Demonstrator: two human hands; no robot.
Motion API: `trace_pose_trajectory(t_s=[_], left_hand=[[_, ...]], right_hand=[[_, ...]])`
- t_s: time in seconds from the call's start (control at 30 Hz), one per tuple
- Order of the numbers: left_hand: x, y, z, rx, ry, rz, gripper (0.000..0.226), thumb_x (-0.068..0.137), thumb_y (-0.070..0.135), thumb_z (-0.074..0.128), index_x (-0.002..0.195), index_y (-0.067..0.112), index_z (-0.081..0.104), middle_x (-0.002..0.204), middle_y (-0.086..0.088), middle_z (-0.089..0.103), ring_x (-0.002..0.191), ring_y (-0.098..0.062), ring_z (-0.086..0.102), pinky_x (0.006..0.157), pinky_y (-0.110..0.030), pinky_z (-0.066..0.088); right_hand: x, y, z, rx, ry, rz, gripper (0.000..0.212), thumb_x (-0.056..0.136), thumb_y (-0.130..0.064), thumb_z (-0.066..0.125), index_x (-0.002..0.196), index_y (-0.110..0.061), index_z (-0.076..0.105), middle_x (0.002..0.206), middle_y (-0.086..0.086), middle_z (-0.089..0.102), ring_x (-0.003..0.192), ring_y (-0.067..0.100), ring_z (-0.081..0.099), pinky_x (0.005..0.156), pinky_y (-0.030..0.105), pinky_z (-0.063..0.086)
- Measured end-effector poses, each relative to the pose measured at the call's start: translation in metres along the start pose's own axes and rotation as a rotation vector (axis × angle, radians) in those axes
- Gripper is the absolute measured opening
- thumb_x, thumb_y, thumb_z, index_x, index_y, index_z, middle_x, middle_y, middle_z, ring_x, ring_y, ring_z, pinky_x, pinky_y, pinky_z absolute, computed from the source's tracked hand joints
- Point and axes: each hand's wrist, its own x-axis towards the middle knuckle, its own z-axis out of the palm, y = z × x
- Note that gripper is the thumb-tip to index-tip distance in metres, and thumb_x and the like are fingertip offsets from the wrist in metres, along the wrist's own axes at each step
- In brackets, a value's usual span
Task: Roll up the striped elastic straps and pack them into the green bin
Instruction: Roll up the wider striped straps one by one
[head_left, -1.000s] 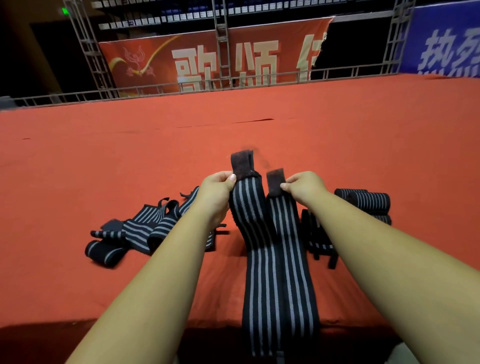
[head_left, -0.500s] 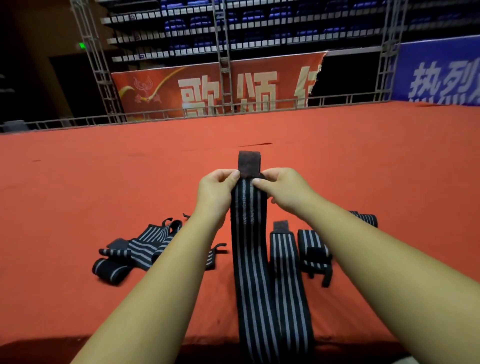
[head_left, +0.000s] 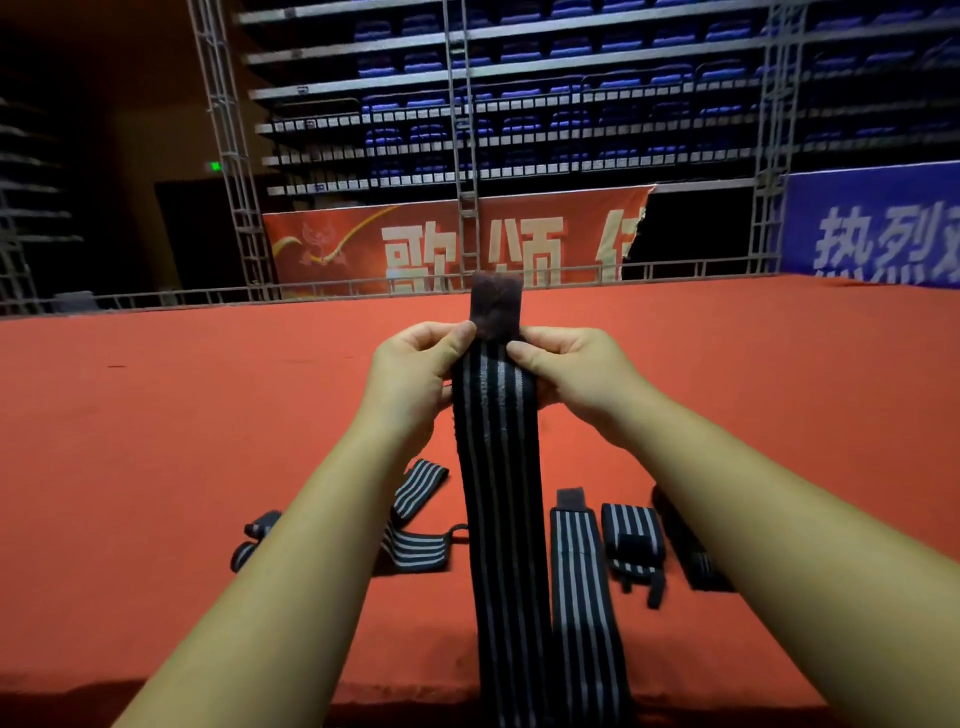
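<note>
Black elastic with grey stripes makes up the strap (head_left: 501, 519) held upright in front of the person, its fuzzy hook-and-loop tab (head_left: 496, 306) standing above the fingers. The left hand (head_left: 415, 374) pinches the strap's left edge just under the tab, thumb on the near face; the right hand (head_left: 566, 369) pinches the right edge at the same height. Both grips are narrow and closed on the fabric. The rest of the strap hangs straight down and passes out of the bottom of the view.

On the red carpeted platform (head_left: 156, 441) below lie the others: a second long strap (head_left: 582, 582) flat just right of the held one, a rolled strap (head_left: 631, 540) beside it, and a loose tangle of straps (head_left: 410, 540) on the left, partly hidden by the left forearm. The green bin is not in view.

The roll has apparently not begun. If it begins at the tab, the main risk is a crooked first turn: uneven pinches would make the roll cone out sideways. The elastic could also spring loose if tension slackens, and the fuzzy tab may snag on the stripes early.
</note>
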Motion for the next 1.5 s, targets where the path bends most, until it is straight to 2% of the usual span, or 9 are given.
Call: trace_pose_trajectory(t_s=[0.23,0.57,0.73,0.83,0.97,1.07,1.27,1.37,1.5], left_hand=[[-0.017,0.047,-0.013,-0.005,-0.104,0.087,0.011,0.105,0.019,0.068,0.108,0.014,0.077,0.099,-0.010,0.078,0.087,-0.026,0.072,0.077,-0.039,0.059],[-0.023,0.069,-0.025,-0.142,-0.243,0.023,0.025,0.106,0.002,0.059,0.128,0.001,0.072,0.113,-0.016,0.077,0.092,-0.021,0.076,0.075,-0.027,0.064],[-0.021,0.071,-0.029,-0.044,-0.238,0.015,0.025,0.104,-0.007,0.058,0.120,0.000,0.076,0.110,-0.017,0.079,0.095,-0.023,0.076,0.078,-0.025,0.064],[-0.020,0.071,-0.029,0.007,-0.219,0.032,0.024,0.103,-0.010,0.058,0.115,0.000,0.077,0.107,-0.017,0.081,0.095,-0.023,0.078,0.078,-0.024,0.062],[-0.022,0.067,-0.030,0.005,-0.188,0.030,0.022,0.102,-0.010,0.061,0.110,0.003,0.077,0.101,-0.012,0.081,0.092,-0.019,0.078,0.078,-0.023,0.062],[-0.024,0.066,-0.029,-0.050,-0.167,0.008,0.020,0.100,0.000,0.069,0.120,-0.001,0.073,0.115,-0.015,0.080,0.103,-0.022,0.079,0.081,-0.024,0.062],[-0.033,0.062,-0.023,0.108,-0.211,-0.001,0.029,0.109,0.027,0.063,0.123,0.005,0.076,0.118,-0.013,0.081,0.112,-0.026,0.078,0.093,-0.037,0.064],[-0.036,0.060,-0.020,0.190,-0.230,0.051,0.024,0.104,0.021,0.071,0.122,0.007,0.077,0.116,-0.010,0.082,0.112,-0.025,0.078,0.095,-0.039,0.064],[-0.035,0.059,-0.017,0.206,-0.184,0.092,0.019,0.102,0.009,0.071,0.119,0.004,0.077,0.110,-0.010,0.082,0.102,-0.023,0.080,0.083,-0.031,0.063]], right_hand=[[-0.009,-0.047,0.011,0.218,-0.048,0.001,0.032,0.103,-0.005,0.065,0.133,-0.016,0.073,0.124,0.022,0.075,0.100,0.031,0.072,0.091,0.048,0.063],[-0.015,-0.064,0.007,0.389,-0.202,0.031,0.044,0.105,0.006,0.053,0.144,-0.012,0.065,0.140,0.023,0.068,0.120,0.034,0.067,0.099,0.040,0.060],[-0.015,-0.063,0.008,0.402,-0.171,0.042,0.043,0.104,0.013,0.044,0.133,-0.006,0.070,0.131,0.024,0.072,0.110,0.032,0.070,0.095,0.036,0.062],[-0.016,-0.065,0.006,0.325,-0.183,0.049,0.042,0.105,0.005,0.039,0.124,-0.005,0.075,0.129,0.024,0.073,0.106,0.029,0.072,0.098,0.040,0.059],[-0.017,-0.065,0.008,0.274,-0.172,0.042,0.023,0.107,-0.023,0.061,0.115,-0.008,0.077,0.118,0.017,0.076,0.103,0.026,0.072,0.098,0.039,0.060],[-0.016,-0.063,0.010,0.221,-0.126,-0.021,0.006,0.100,-0.009,0.071,0.103,-0.012,0.076,0.102,0.011,0.076,0.095,0.024,0.070,0.088,0.035,0.059],[-0.015,-0.056,0.008,0.086,-0.053,-0.096,0.025,0.094,0.000,0.077,0.112,-0.017,0.073,0.100,0.014,0.076,0.098,0.028,0.073,0.102,0.051,0.057],[-0.017,-0.052,0.010,0.032,0.012,-0.123,0.030,0.093,-0.002,0.079,0.118,-0.014,0.069,0.116,0.019,0.076,0.106,0.024,0.074,0.106,0.047,0.059],[-0.020,-0.046,0.011,0.012,0.061,-0.111,0.037,0.094,-0.010,0.081,0.127,-0.013,0.066,0.122,0.010,0.077,0.119,0.024,0.073,0.108,0.044,0.057]])
